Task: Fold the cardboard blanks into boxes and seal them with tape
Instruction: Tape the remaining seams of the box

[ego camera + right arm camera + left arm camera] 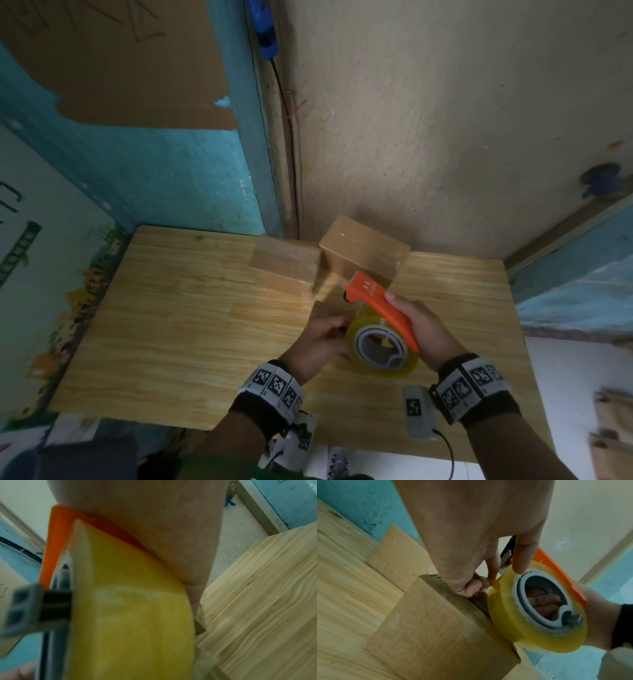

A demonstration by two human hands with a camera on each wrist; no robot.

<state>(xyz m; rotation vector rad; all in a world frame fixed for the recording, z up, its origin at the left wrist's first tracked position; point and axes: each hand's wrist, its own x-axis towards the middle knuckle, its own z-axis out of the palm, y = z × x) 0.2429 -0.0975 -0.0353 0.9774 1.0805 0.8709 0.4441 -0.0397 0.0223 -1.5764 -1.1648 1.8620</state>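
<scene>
On the wooden table (178, 325) stands a brown cardboard box (436, 622), of which only a corner (318, 308) shows in the head view. My left hand (322, 339) sits on its top; some fingers (471, 588) curl against the box edge while two reach onto the tape roll (501, 615). My right hand (424, 329) grips the handle of the orange tape dispenser (373, 296). Its yellowish roll (380, 346) lies against the box's right side. In the right wrist view the roll (128, 601) and orange handle (56, 540) fill the picture.
Two taped boxes (286, 270) (363, 253) stand at the table's back edge by the wall corner. A grey marker block (418, 411) with a cable lies near the front edge. Stacked cardboard (613, 431) sits off the table at the right.
</scene>
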